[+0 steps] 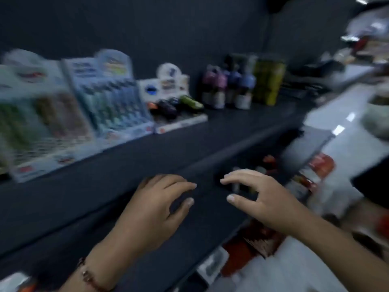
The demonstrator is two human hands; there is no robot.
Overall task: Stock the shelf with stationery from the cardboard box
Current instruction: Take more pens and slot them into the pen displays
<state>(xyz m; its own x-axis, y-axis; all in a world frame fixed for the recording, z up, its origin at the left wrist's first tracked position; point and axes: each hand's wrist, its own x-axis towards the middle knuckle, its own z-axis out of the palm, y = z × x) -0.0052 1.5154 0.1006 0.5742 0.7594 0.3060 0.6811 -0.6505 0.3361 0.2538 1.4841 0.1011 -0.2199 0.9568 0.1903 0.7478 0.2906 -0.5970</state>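
Two empty, loosely spread hands, left hand point(151, 209), right hand point(261, 199), over dark shelf point(105, 182), blurred, seemingly pale floor point(336, 114)

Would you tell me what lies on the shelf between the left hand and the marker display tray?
Head view: only bare dark shelf between the left hand and the marker display tray.

The single head view looks forward and down from close in front of the dark shelf point(147, 157), tilted so the shelf edge runs diagonally from lower left to upper right. The left hand point(151, 209) and right hand point(263, 199) appear low in frame, nearer the camera than the shelf's goods. The whole view is motion-blurred.
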